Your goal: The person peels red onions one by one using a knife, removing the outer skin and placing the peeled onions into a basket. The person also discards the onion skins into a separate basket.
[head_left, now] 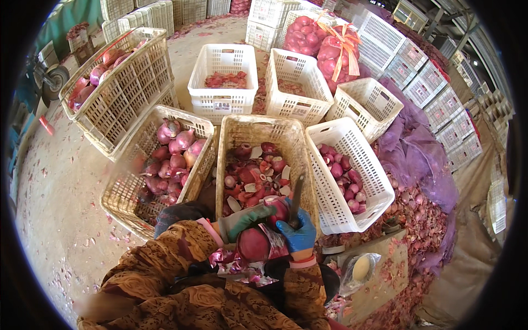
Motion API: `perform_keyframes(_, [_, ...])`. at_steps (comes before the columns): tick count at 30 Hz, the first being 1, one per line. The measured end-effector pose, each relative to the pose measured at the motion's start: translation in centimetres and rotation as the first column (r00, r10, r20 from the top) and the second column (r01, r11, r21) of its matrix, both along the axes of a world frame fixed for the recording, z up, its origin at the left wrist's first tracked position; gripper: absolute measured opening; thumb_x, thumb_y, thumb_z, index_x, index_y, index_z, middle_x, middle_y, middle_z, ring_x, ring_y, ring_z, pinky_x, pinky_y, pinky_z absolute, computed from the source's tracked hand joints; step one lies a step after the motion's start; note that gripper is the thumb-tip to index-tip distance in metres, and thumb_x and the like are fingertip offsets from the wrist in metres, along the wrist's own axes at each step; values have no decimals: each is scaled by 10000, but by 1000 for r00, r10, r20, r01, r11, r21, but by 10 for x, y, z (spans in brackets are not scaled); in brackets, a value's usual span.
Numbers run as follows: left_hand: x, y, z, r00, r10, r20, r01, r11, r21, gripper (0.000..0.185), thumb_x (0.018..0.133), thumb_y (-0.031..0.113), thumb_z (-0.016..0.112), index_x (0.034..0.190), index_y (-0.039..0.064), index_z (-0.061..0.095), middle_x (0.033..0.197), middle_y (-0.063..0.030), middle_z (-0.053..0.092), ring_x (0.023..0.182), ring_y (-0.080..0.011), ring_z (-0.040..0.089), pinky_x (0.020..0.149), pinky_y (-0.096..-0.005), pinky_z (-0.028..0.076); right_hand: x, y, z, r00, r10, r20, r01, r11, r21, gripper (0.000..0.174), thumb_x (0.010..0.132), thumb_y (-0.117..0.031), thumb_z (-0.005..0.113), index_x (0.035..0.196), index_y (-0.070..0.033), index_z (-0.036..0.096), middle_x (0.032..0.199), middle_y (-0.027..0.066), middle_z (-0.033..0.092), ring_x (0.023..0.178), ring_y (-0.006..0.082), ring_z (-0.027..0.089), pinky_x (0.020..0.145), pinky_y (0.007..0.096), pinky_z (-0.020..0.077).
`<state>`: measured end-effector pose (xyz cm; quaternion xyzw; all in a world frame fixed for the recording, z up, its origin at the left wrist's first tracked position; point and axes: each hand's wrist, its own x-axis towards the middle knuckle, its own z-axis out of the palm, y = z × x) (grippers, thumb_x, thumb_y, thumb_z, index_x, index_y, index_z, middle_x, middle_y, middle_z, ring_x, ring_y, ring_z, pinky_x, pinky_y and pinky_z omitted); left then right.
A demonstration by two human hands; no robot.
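Observation:
My left hand [249, 222], in a grey and green glove, grips a red onion [280, 211] with a pale cut end. Beside it my right hand [303, 233], in a blue glove, holds a knife [296, 194] with the blade pointing up and away from me. The right fingers also seem to touch the onion's skin. Another large red onion [252, 244] rests in my lap below both hands. Just ahead stands a stained plastic crate [264, 120] holding onions, loose skins [251, 181] and pale trimmings.
To the left, a crate [119, 197] holds unpeeled onions [175, 154]; a taller stack [123, 90] stands behind. At right, a white crate [369, 181] contains smaller peeled onions [344, 177]. A wooden board [387, 264] bears a plastic-wrapped item [361, 268]. Skins [416, 231] cover the right-hand floor.

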<state>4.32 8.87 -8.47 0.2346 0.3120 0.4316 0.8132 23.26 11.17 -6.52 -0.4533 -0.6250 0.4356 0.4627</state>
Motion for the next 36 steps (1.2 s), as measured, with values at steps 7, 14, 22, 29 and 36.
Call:
perform_keyframes(7, [7,-6,35,999,40,-15,-38,993,110,421,980,241,532,1328,9,484,1284,-25,538,1190,-129,487,1049,-281,356,0,-7,-4,1000,-15,-18,17,996,89,451,767,-226,804,1128,-31,617,1118,94,680,921,193,662,808,305,510])
perform_keyframes(14, [-12,1,-35,988,-80,130,39,956,289,350,929,95,577,1263,2,530,1187,-42,594,1092,-127,556,969,-265,421,-9,-9,0,962,-177,209,73,901,427,486,781,-186,734,1232,-75,590,995,109,692,803,294,677,681,356,534])
perform_keyframes(22, [-9,0,-17,998,-53,-14,55,979,196,389,879,74,616,1257,22,536,1087,-81,651,907,-159,650,797,-295,521,-4,-15,7,867,-232,442,76,936,343,445,793,-72,667,1212,9,542,1058,142,703,916,267,696,782,329,538])
perform_keyframes(29, [-7,-35,-28,911,-270,313,347,910,-225,529,880,208,638,1355,71,451,1194,-116,607,909,-308,679,719,-442,588,4,-26,37,986,153,62,-156,986,56,428,788,-54,696,1204,-39,596,1044,102,703,859,214,702,753,307,541])
perform_keyframes(36, [-8,-117,-57,936,-233,264,324,863,-388,515,906,259,627,1347,39,479,1396,-91,441,1151,-273,555,864,-437,532,20,-90,-3,929,367,52,-336,893,-300,528,701,-114,836,1166,-17,605,1087,74,669,942,135,648,835,279,505])
